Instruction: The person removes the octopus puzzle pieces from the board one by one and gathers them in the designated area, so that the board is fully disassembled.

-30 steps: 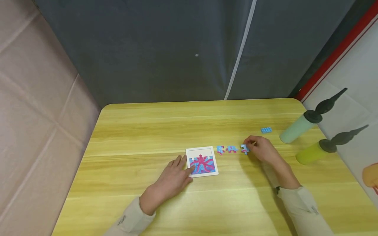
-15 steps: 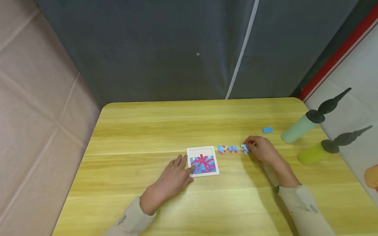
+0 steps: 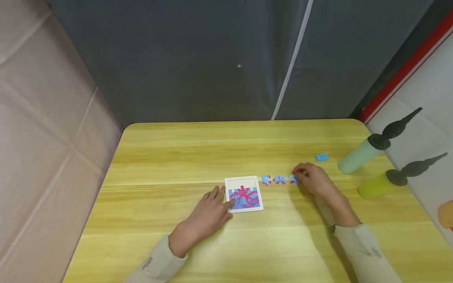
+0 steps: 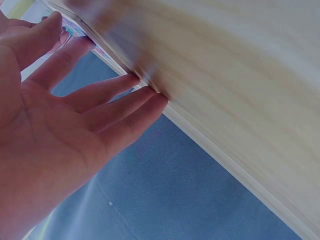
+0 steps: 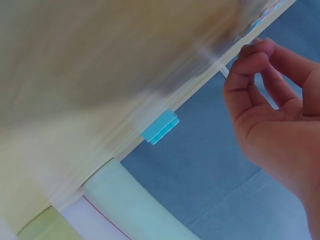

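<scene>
Left hand (image 3: 207, 214): lay flat with straight fingers on the tabletop (image 3: 170, 165), fingertips touching the left edge of the puzzle board (image 3: 243, 194).
Right hand (image 3: 315, 181): fingers curled, pinching the rightmost loose puzzle piece (image 3: 293, 180) against the tabletop.
Puzzle board: white-framed square with a pink octopus on blue, near the middle of the tabletop, its top row unfilled.
Loose pieces: two more (image 3: 266, 180) (image 3: 280, 180) lay in a row between the board and the pinched piece.
Blue brick (image 3: 321, 157): towards the right edge, well apart from the hands.
Bottles: a pale green one (image 3: 357, 157) and a yellow-green one (image 3: 376, 186) by the right edge.
</scene>
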The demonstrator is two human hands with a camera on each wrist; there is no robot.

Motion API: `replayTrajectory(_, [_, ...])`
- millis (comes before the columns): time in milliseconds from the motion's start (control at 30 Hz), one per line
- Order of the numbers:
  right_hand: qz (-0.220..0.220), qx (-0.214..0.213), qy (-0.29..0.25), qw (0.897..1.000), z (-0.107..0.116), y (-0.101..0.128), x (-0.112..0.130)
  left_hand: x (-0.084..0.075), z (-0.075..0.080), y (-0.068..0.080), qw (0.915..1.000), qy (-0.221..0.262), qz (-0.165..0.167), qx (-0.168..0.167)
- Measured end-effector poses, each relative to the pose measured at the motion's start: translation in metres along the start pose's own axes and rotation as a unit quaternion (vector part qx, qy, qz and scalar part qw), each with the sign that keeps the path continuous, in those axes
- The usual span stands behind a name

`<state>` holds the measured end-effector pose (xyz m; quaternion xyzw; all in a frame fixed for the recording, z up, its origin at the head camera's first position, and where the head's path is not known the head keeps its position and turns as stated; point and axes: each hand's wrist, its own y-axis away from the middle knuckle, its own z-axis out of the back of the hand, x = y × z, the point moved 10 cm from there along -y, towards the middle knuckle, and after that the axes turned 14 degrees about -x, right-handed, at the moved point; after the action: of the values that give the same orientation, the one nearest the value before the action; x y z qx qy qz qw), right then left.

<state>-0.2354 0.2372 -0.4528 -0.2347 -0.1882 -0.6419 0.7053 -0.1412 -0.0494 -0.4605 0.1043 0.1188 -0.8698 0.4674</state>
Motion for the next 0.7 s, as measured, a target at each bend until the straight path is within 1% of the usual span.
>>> replayTrajectory(233, [-0.003,-0.004,-0.021,1.000,-0.005,0.004,0.009,0.000,0.000,0.001,1.0000,-0.003,-0.002,-0.002])
replayTrajectory(367, [0.010,-0.009,-0.032,0.999,-0.007,0.008,0.020,0.000,-0.002,0.001,1.0000,0.001,0.000,0.002])
replayTrajectory(567, [0.052,-0.027,-0.034,0.998,-0.008,0.008,0.040,0.000,-0.001,0.000,1.0000,0.003,0.002,0.003])
replayTrajectory(700, [0.054,-0.020,-0.035,0.998,-0.014,0.009,0.048,0.000,0.000,0.000,1.0000,0.003,0.002,0.003])
